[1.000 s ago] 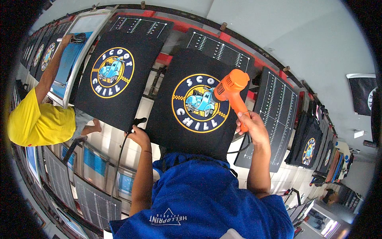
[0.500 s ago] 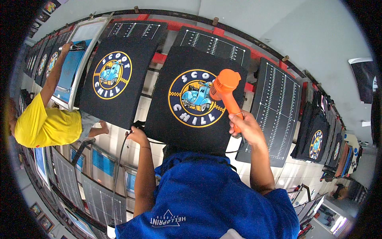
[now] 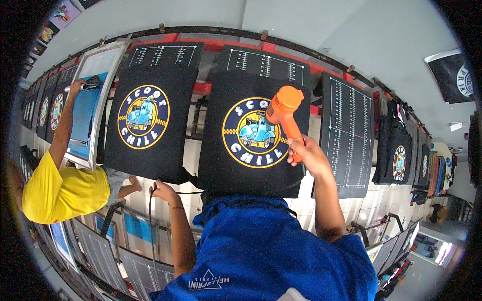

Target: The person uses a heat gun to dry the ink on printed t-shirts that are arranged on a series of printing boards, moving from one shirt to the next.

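Black shirt (image 3: 252, 143) spread on a dark board (image 3: 263, 66), round scooter print (image 3: 251, 136) apparently complete where not hidden; dryness not discernible, heating presumably unfinished. Orange heat gun (image 3: 284, 109) over the print's upper right, handle wrapped by the fingers of the right hand (image 3: 309, 154). Fingers of the left hand (image 3: 164, 193) pinched on the black cord (image 3: 150, 213). Likewise printed: neighbouring shirt (image 3: 145, 123) at left.

Your right hand (image 3: 311, 154) closed in curled grip; right forearm (image 3: 331, 200) back from fingers toward body, elbow bent. Your left hand (image 3: 166, 193) in pinch; left forearm (image 3: 182, 233) behind fingertips, slanting toward body.
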`<state>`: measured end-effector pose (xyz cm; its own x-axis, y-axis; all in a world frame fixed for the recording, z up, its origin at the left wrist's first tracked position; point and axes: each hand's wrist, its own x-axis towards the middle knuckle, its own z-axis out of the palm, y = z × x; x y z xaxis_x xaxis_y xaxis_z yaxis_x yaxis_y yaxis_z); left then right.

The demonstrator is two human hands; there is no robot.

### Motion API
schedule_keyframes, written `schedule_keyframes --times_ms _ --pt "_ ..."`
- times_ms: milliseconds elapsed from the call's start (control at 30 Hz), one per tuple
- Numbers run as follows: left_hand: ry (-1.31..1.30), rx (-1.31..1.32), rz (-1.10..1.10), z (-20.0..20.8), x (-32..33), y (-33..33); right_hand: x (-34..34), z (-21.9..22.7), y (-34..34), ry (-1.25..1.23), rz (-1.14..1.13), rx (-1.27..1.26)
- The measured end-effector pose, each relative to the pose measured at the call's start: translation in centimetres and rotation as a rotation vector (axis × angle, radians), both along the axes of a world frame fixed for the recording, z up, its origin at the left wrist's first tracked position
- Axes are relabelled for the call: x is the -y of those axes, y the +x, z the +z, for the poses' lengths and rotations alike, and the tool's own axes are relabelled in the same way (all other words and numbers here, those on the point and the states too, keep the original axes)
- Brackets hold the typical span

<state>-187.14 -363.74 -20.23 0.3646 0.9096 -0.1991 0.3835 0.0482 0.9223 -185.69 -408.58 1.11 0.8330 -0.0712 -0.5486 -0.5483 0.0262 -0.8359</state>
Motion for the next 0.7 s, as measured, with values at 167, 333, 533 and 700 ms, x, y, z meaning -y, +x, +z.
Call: schedule_keyframes --times_ms 167,333,533,700 --pt "0.002 0.174 -0.024 -0.5 -3.4 3.5 -2.1 -0.1 0.6 -0.013 -0.089 0.025" --pt "-0.049 0.14 -0.004 -0.9 -3.2 4.7 -2.6 0.5 1.6 0.019 -0.023 -0.047" --pt "-0.008 0.059 0.104 -1.4 -2.4 4.4 -4.1 0.1 0.9 0.022 -0.012 -0.015" --pt "0.074 0.029 0.09 2.2 0.2 4.8 -5.0 -0.9 1.4 0.008 0.032 0.032"
